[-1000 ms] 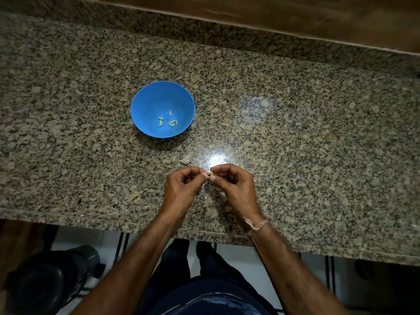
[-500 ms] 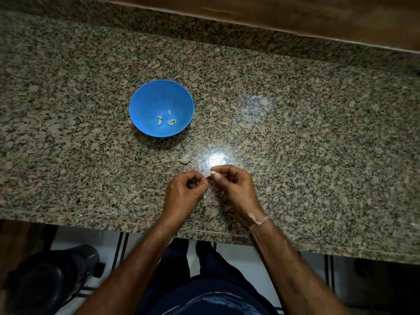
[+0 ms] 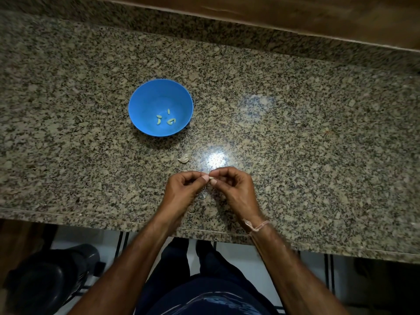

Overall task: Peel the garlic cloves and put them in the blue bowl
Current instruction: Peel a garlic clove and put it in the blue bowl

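A small pale garlic clove (image 3: 211, 178) is pinched between the fingertips of my left hand (image 3: 184, 189) and my right hand (image 3: 234, 187), just above the granite counter near its front edge. Both hands have their fingers curled, thumbs meeting at the clove. The blue bowl (image 3: 145, 103) stands up and to the left of my hands, with several peeled cloves (image 3: 164, 119) lying in its bottom. A pale piece of garlic (image 3: 183, 158), whether clove or skin I cannot tell, lies on the counter between the bowl and my hands.
The speckled granite counter (image 3: 306, 144) stretches wide to the right and left, with a raised granite back strip and wood behind. Its front edge (image 3: 91, 218) runs just below my wrists. A dark stool or bin (image 3: 47, 278) stands on the floor at lower left.
My hands had drawn slightly apart half a second ago; now the fingertips are together again on the clove. The bowl and the loose piece have not moved.
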